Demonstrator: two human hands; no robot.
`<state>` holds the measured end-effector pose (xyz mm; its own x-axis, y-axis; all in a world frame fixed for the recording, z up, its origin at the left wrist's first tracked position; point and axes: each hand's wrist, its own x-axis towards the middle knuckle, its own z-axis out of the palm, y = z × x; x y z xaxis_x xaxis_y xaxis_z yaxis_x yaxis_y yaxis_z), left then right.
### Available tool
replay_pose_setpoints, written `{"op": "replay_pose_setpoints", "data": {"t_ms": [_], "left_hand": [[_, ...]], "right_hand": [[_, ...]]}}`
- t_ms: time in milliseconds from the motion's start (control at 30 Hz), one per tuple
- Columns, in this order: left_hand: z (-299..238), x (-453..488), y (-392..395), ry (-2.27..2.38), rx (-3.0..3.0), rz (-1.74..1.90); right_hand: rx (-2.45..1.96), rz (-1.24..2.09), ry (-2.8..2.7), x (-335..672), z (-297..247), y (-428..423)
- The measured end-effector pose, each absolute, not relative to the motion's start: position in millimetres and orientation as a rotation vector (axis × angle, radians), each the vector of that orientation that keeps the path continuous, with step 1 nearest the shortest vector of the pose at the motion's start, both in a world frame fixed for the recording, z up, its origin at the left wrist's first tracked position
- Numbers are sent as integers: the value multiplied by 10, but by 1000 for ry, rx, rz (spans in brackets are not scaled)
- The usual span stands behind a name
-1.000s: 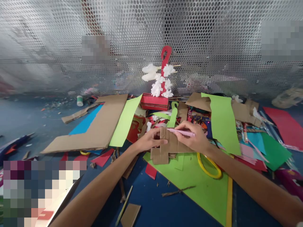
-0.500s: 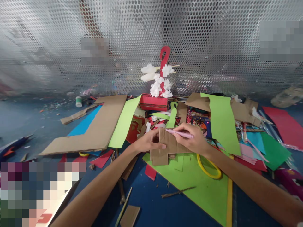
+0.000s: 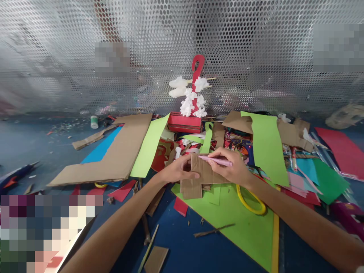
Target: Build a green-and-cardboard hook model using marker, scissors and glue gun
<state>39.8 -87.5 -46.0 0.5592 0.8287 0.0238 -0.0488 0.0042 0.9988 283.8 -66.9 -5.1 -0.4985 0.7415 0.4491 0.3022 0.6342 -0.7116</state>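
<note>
My left hand (image 3: 178, 171) pinches the left edge of a notched brown cardboard piece (image 3: 199, 178), thumb on top, holding it just above a green paper sheet (image 3: 241, 223). My right hand (image 3: 231, 168) grips a pink pen (image 3: 215, 160) with its tip at the cardboard's upper left. The pen lies nearly level, pointing left. Both forearms reach in from the bottom of the view.
A big L-shaped cardboard sheet (image 3: 113, 159) lies at the left beside a light green strip (image 3: 149, 148). A red box with a red hook and white paper flowers (image 3: 191, 102) stands at the back against a perforated metal screen (image 3: 182, 49). Yellow-handled scissors (image 3: 250, 201), coloured paper and scraps cover the blue table (image 3: 34, 144).
Almost nothing has moved. The hands and the cardboard piece shifted very slightly left and down with the camera; the pen stays at the same spot on the cardboard.
</note>
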Motion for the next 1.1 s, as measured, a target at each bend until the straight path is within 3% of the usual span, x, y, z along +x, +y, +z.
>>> {"op": "replay_pose_setpoints", "data": {"t_ms": [1100], "left_hand": [[-513,323,-841,657,1403,728]], "right_hand": [[-814,809,-2168,2887,-44,-733]]}}
